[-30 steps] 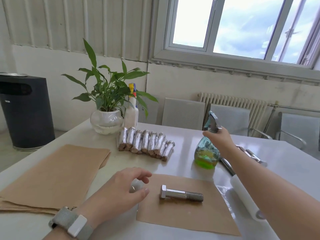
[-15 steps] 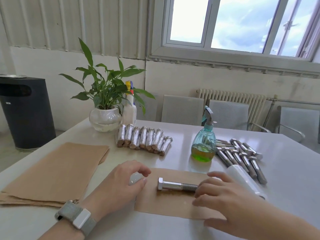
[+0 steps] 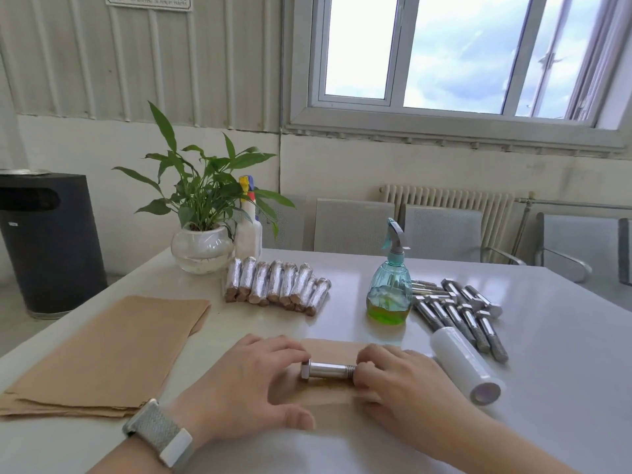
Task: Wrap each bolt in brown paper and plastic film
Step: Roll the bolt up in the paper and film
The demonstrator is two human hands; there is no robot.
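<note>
A bare steel bolt (image 3: 326,369) lies crosswise on a brown paper sheet (image 3: 333,348) at the table's near edge. My left hand (image 3: 239,384) rests on the sheet with its fingertips against the bolt's hex head and its thumb on the paper's near edge. My right hand (image 3: 403,384) curls its fingers over the threaded end. A roll of plastic film (image 3: 461,364) lies just right of my right hand. Several bare bolts (image 3: 458,309) lie in a pile behind the roll. A row of several wrapped bolts (image 3: 273,285) sits further back in the middle.
A stack of brown paper (image 3: 113,350) lies on the left. A green spray bottle (image 3: 390,289) stands between the wrapped and bare bolts. A potted plant (image 3: 201,248) and a white bottle (image 3: 248,230) stand at the back left. A black bin (image 3: 48,241) is on the floor.
My right hand left the spray bottle, came down to the sheet and closed over the bolt's threaded end. My left hand slid right until its fingers met the bolt's head.
</note>
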